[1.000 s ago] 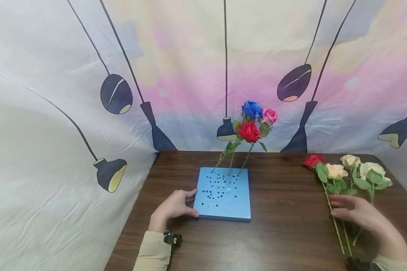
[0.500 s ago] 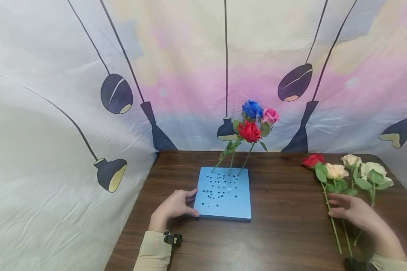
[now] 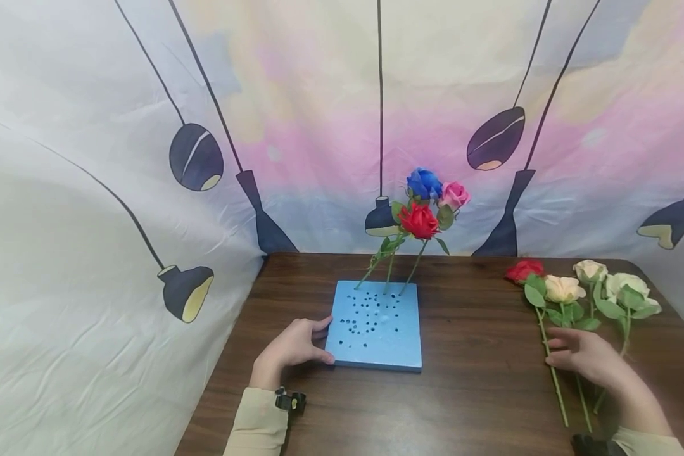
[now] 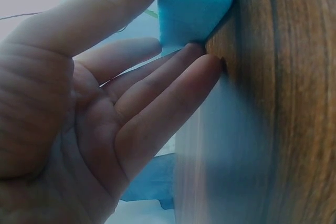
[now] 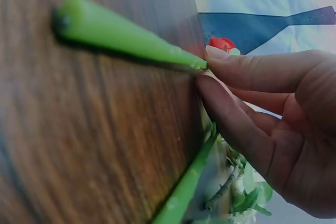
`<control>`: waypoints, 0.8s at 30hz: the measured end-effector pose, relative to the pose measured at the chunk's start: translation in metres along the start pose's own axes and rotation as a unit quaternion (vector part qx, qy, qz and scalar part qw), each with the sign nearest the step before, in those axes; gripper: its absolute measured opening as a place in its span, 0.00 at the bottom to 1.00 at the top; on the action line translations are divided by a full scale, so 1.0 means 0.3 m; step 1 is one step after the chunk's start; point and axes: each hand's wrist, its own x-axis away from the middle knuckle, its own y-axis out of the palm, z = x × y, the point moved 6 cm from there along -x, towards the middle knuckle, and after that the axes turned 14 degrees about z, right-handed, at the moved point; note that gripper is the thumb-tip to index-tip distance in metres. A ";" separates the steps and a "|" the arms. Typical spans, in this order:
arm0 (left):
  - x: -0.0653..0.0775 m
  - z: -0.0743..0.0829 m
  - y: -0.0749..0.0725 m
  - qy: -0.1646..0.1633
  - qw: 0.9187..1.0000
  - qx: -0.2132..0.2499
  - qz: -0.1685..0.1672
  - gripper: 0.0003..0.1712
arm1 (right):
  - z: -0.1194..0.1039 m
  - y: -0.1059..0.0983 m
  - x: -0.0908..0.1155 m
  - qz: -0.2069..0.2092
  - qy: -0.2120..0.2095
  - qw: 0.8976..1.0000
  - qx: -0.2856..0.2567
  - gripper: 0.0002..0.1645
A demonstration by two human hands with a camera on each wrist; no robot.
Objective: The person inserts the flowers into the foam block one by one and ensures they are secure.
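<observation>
My left hand [image 3: 293, 347] rests at the left edge of a blue foam block [image 3: 376, 342] pierced with many holes. In the left wrist view the fingers [image 4: 163, 90] are nearly straight, touching the foam block's side [image 4: 189, 19]. Upright in its back part stand a blue rose [image 3: 424, 183], a pink rose [image 3: 455, 195] and a red rose [image 3: 418, 221]. At the right, my right hand [image 3: 589, 358] pinches the stem [image 5: 126, 38] of a second red rose [image 3: 525, 271] between thumb and forefinger, low over the table.
Beside the right hand lie a peach rose [image 3: 564, 289], a cream rose [image 3: 590, 271] and a pale greenish-white rose [image 3: 627, 288], stems toward the front. A printed cloth [image 3: 319, 126] hangs behind the dark wooden table [image 3: 473, 380].
The right hand has moved slightly left, and the red rose's stem has shifted left with it. The left hand and the foam block have stayed in place.
</observation>
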 end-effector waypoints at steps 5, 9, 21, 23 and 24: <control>0.002 0.002 0.001 0.009 1.000 0.013 0.003 0.58 | 0.002 0.027 0.001 -0.017 0.052 0.996 -0.072 0.46; 0.003 0.004 0.002 0.017 1.000 0.015 0.003 0.58 | 0.002 0.048 0.008 -0.039 0.103 0.984 -0.138 0.49; 0.000 0.000 0.002 0.016 1.000 0.006 0.001 0.58 | 0.002 0.041 0.009 -0.041 0.099 0.988 -0.111 0.48; 0.000 0.001 0.001 0.016 1.000 0.004 0.001 0.58 | 0.003 0.034 0.007 -0.034 0.091 0.990 -0.105 0.46; -0.001 0.001 0.000 0.016 1.000 0.005 0.001 0.58 | 0.003 0.031 0.007 -0.033 0.090 0.990 -0.106 0.46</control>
